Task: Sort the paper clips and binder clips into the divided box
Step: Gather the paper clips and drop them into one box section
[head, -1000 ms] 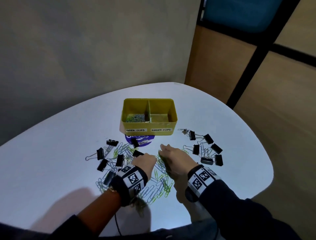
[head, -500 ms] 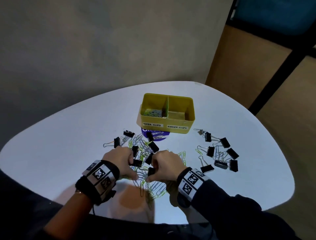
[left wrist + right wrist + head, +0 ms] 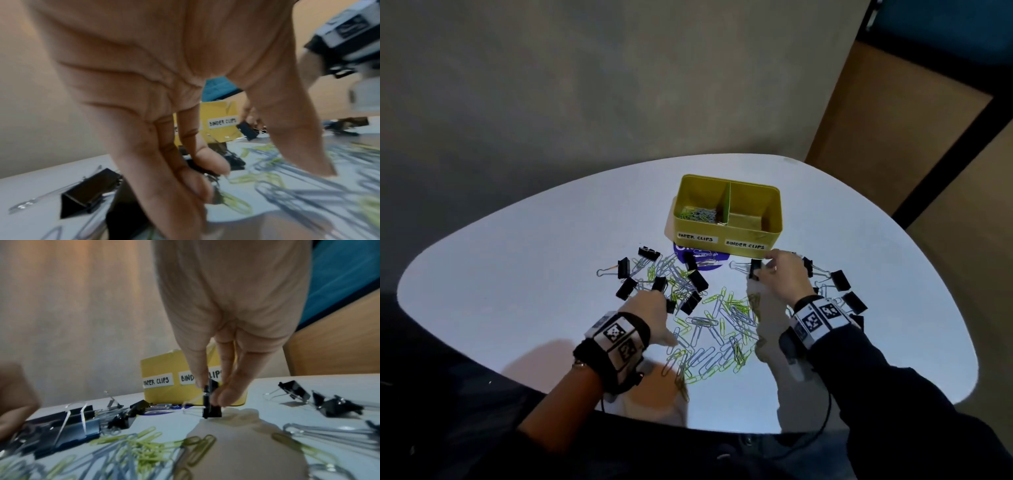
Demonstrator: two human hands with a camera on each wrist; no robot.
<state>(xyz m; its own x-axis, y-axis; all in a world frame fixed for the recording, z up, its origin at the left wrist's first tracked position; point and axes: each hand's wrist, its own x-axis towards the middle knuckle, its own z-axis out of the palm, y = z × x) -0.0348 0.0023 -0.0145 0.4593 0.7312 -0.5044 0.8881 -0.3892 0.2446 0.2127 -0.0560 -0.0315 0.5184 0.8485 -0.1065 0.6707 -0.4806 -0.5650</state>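
Observation:
The yellow divided box (image 3: 726, 236) stands at the table's far side; its left part holds paper clips (image 3: 698, 215), and no clips show in its right part. My right hand (image 3: 760, 270) pinches a black binder clip (image 3: 211, 408) between thumb and fingers, just in front of the "BINDER CLIPS" label (image 3: 744, 245). My left hand (image 3: 661, 294) is lowered onto the left cluster of binder clips (image 3: 626, 287). Its curled fingers (image 3: 213, 162) hold a black binder clip (image 3: 195, 165) while the thumb points away. Green and silver paper clips (image 3: 715, 329) lie between my wrists.
More black binder clips (image 3: 840, 279) lie to the right of my right hand. A purple disc (image 3: 702, 258) pokes out from under the box. The white table (image 3: 517, 274) has a rounded edge close behind the right-hand clips; a grey wall stands behind.
My right hand has left the middle pile and moved forward and right to the front of the box with a binder clip. My left hand has stayed over the left cluster.

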